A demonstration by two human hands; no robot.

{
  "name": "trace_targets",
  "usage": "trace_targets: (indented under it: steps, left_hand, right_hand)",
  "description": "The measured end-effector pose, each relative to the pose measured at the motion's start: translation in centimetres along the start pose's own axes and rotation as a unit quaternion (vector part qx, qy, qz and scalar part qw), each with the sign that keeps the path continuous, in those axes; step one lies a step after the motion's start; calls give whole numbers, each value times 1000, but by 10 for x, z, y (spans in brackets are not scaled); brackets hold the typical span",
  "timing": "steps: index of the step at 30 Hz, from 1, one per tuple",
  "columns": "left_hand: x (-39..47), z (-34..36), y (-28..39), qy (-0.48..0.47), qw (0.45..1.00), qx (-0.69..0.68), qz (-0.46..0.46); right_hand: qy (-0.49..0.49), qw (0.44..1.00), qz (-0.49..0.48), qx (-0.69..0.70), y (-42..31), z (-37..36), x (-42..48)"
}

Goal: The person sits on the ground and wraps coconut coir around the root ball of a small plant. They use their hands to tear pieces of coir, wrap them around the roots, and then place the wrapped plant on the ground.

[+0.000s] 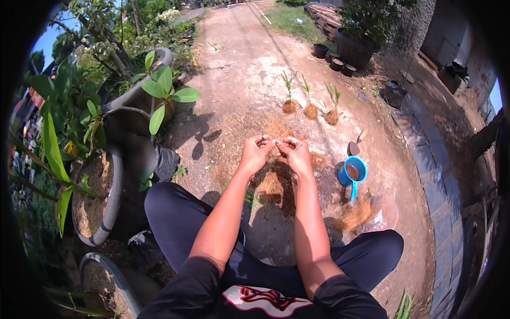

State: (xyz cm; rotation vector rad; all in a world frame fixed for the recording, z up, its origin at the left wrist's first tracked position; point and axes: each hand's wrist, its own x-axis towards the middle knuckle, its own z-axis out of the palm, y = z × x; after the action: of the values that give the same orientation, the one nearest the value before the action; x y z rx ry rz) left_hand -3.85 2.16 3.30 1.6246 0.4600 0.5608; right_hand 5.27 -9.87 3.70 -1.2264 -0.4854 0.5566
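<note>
My left hand [255, 153] and my right hand [296, 154] meet in front of me, fingers curled and tips smeared with dark soil. Whether something thin is pinched between them is too small to tell. Below them on the ground lies a patch of brown fibre [271, 184] with dark soil, partly in shadow and partly hidden by my forearms. More loose fibre [279, 128] spreads just beyond my fingers. Farther ahead, three leafy seedlings stand in a row, each with a round fibre-wrapped root ball [289, 106].
To the right stand a blue plastic dipper [354, 169] holding brown contents and a small hand trowel [353, 148]. Orange-brown fibre [356, 215] lies by a clear plastic bag [382, 213]. Large planters [115, 191] line my left; dark pots [320, 51] stand at the far right.
</note>
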Motion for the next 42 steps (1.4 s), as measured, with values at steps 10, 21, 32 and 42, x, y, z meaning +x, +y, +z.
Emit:
trace_targets:
  steps: [10, 21, 32, 42]
  left_hand:
    - [0, 8, -12, -56, 982, -180, -9]
    - [3, 14, -47, 18, 993, -109, -39]
    - [-18, 23, -181, 189, 967, -12, -170]
    - [-21, 55, -166, 278, 918, 191, -206]
  right_hand:
    - [132, 984, 63, 101, 26, -36, 14]
    - [-22, 992, 125, 13, 23, -98, 11]
    - [268, 948, 173, 16, 88, -221, -35]
    - [373, 887, 119, -244, 241, -239, -87]
